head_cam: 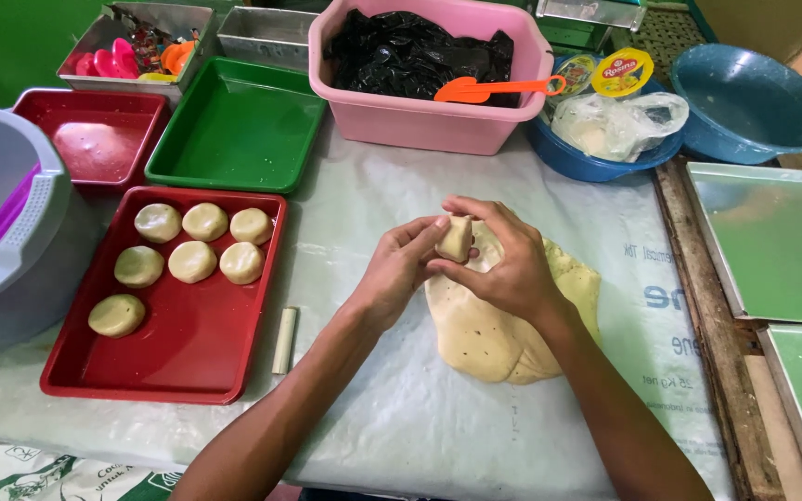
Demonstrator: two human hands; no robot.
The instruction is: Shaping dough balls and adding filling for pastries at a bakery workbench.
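My left hand (394,274) and my right hand (503,264) meet over the table, both pinching a small lump of pale dough (455,238) between the fingertips. Right under them lies a large flattened mass of the same dough (494,339) on a plastic sheet (373,408). To the left, a red tray (192,348) holds several round flattened dough pieces (193,261). A short pale stick (284,340) lies beside that tray.
At the back stand a second red tray (95,148), a green tray (239,130), a pink tub (420,116) with black plastic and an orange scoop (498,89), blue bowls (754,88), a grey bucket (2,232). Green-lined metal trays (777,241) sit right.
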